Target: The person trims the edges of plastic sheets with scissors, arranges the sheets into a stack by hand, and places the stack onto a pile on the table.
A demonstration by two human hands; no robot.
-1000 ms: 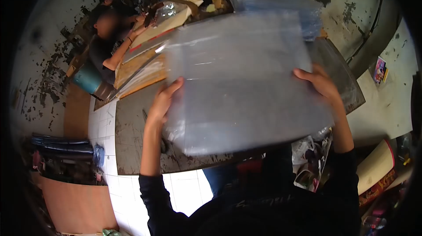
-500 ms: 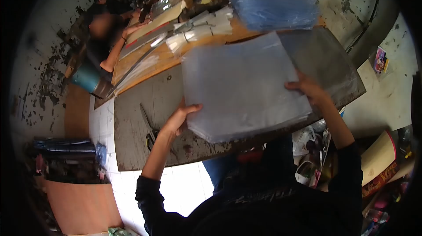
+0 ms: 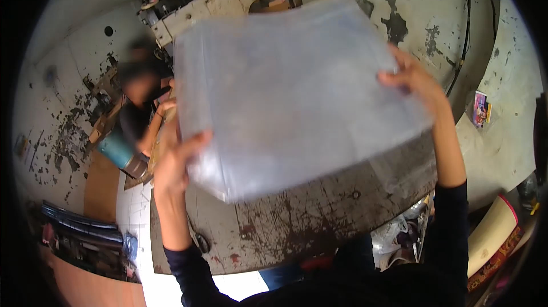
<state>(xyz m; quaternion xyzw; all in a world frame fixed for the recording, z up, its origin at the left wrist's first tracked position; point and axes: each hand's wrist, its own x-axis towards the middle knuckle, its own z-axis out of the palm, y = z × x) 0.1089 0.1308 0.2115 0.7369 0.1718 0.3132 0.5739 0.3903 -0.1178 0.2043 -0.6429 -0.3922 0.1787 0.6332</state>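
A stack of clear plastic sheets [image 3: 302, 101] is held up above the worn dark table [image 3: 297, 215]. My left hand [image 3: 178, 161] grips its left edge, thumb on top and fingers underneath. On the opposite edge my right hand [image 3: 414, 78] holds the stack the same way, slightly blurred. The sheets bow a little and hide much of the table behind them. Near my left forearm lies a pair of scissors [image 3: 198, 239], only its handle end showing.
Across the table to the left sits another person [image 3: 137, 118], one arm on the work surface. Beside them is a teal drum [image 3: 117, 150]. A large beige machine arm [image 3: 228, 1] stands at the back. Rolled material [image 3: 491, 238] leans at lower right.
Both hands have raised the plastic sheets off the table, toward the camera. My view has tilted upward, so the machine arm now shows. The blue plastic pile at the back is now hidden.
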